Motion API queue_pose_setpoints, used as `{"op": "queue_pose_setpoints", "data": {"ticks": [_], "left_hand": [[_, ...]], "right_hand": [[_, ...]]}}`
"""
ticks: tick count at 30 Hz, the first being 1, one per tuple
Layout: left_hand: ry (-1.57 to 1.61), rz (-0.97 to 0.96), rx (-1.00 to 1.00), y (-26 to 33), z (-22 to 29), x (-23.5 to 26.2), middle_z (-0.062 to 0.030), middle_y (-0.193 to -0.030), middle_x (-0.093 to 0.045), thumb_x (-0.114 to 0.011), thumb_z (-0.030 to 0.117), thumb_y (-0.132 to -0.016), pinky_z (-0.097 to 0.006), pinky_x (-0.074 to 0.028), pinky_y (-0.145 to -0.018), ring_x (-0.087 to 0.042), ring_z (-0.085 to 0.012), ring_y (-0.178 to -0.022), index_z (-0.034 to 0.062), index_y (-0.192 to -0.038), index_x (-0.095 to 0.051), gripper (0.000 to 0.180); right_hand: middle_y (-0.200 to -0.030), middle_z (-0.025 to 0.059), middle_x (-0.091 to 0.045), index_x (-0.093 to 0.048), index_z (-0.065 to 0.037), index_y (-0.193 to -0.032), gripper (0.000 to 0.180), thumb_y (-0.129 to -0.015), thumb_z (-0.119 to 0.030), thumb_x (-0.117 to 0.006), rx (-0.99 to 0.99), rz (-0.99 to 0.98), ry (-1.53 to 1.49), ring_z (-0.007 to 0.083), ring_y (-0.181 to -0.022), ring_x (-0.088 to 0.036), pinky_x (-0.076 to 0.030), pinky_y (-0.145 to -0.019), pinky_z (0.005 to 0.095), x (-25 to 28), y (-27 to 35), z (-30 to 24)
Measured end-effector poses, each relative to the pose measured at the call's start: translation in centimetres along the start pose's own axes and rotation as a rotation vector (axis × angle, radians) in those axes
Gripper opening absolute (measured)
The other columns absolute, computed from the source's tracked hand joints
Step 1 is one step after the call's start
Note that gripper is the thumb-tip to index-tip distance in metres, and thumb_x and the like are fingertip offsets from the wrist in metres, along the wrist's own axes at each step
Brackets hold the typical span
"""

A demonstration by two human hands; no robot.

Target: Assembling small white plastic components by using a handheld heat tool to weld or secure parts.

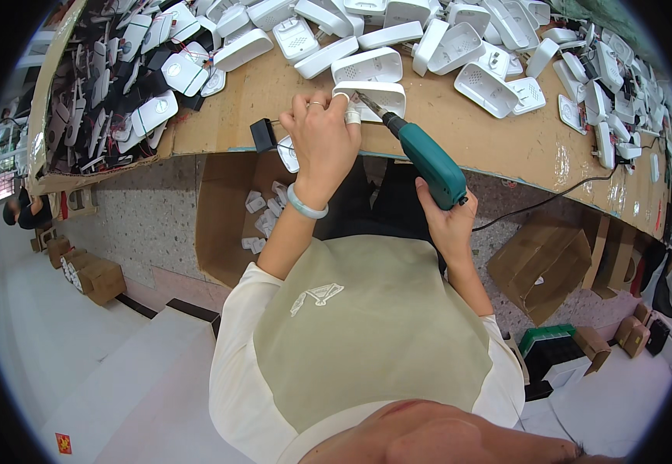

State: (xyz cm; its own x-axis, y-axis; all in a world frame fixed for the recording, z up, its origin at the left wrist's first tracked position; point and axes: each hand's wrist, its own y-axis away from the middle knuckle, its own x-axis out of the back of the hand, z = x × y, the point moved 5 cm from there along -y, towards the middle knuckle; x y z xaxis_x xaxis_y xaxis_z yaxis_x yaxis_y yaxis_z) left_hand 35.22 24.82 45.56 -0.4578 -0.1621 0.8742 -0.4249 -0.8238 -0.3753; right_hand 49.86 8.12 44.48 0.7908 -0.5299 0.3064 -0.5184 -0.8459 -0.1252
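Note:
My right hand point(452, 220) is wrapped round the rear end of a teal electric screwdriver point(431, 161). The tool slants to the upper left, its bit reaching into an open white plastic housing point(391, 94) near the table's front edge. My left hand point(324, 143), with white wraps on its fingers, is closed at the left end of that housing and steadies it. Its fingertips are partly hidden, as is any screw at the bit. Beside the left hand, a small black box point(262, 135) and a white plate point(288, 155) hang at the table edge.
Many white housings point(370, 66) cover the back of the cardboard-topped table point(235, 97). At left stands a carton point(38, 147) of white and black wired parts; smaller white parts point(606, 93) lie at right. A black cord point(552, 196) trails right. Below is a box point(220, 216) with clear pieces.

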Motion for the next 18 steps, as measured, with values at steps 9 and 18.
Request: {"op": "queue_pose_setpoints", "data": {"ticks": [9, 18], "left_hand": [[-0.006, 0.005, -0.005, -0.03, 0.00, -0.07, -0.0105, -0.100, -0.069, -0.070, 0.015, -0.080, -0.045, -0.033, -0.081, -0.055, -0.0312, -0.099, 0.0067, -0.095, -0.072, 0.017], [0.000, 0.006, -0.007, -0.13, 0.18, 0.10, -0.0090, -0.097, -0.067, -0.070, 0.012, -0.078, -0.045, -0.033, -0.084, -0.053, -0.0291, -0.100, 0.0063, -0.093, -0.072, 0.017]], "right_hand": [[-0.091, 0.0111, -0.069, -0.066, 0.002, -0.107, 0.021, -0.087, 0.002, -0.072, 0.007, -0.002, -0.003, 0.0153, -0.080, -0.065, -0.051, -0.077, 0.0269, 0.01, 0.03, -0.07], [-0.091, 0.0093, -0.070, -0.067, 0.003, -0.108, 0.022, -0.086, 0.002, -0.072, -0.013, 0.014, -0.006, 0.0133, -0.081, -0.064, -0.051, -0.078, 0.0261, 0.36, 0.50, 0.01]]}}
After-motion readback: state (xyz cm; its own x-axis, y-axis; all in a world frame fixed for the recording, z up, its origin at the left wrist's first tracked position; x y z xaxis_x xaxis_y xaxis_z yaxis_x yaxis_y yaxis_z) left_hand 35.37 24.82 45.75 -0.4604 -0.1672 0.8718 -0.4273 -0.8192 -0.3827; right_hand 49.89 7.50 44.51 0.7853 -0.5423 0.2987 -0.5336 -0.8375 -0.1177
